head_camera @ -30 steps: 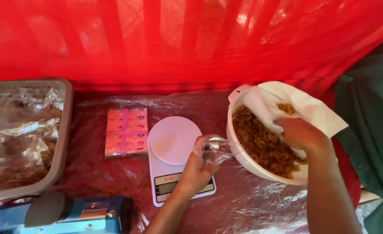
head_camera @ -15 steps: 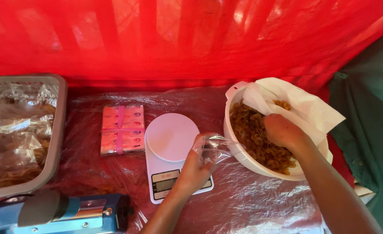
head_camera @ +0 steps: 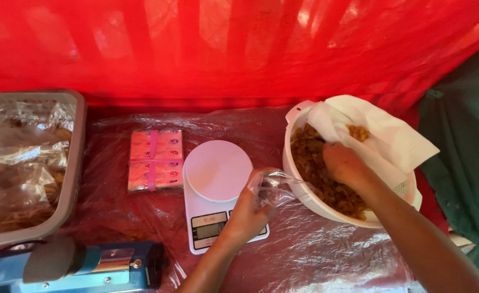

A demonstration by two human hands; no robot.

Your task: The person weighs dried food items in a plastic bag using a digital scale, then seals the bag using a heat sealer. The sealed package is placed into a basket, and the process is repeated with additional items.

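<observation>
Head view. The left hand (head_camera: 247, 209) pinches a small clear bag (head_camera: 275, 187) open beside the scale (head_camera: 218, 190). The right hand (head_camera: 343, 163), which a second ago rested at the bowl's (head_camera: 299, 122) near side, now digs, fingers curled, into the brown snack (head_camera: 318, 168); how much it has gathered cannot be told.
</observation>
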